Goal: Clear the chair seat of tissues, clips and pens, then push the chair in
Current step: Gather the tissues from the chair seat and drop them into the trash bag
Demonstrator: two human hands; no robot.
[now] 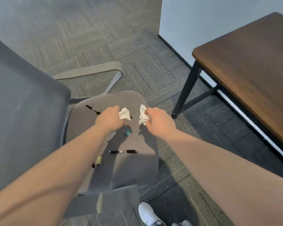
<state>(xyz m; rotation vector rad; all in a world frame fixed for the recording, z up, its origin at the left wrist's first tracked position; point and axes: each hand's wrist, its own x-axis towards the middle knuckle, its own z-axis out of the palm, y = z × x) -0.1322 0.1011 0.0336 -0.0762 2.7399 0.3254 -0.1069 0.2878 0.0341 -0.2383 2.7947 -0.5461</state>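
A grey office chair seat point(137, 165) lies below me. My left hand point(109, 119) is closed around a crumpled white tissue point(124, 113) above the seat's far part. My right hand point(157, 120) pinches a second white tissue point(143, 115). On the seat lie a black pen point(123, 151) near the middle, another black pen point(92, 109) at the far left, partly hidden by my left hand, a teal binder clip point(127, 132) between my hands, and a yellowish clip point(99, 160) beside my left forearm.
The chair's tall grey backrest point(23, 115) stands at the left, with a grey armrest point(95, 70) beyond the seat. A brown wooden table point(252, 66) on black legs stands at the right. Grey carpet covers the floor. My white shoe point(148, 214) shows at the bottom.
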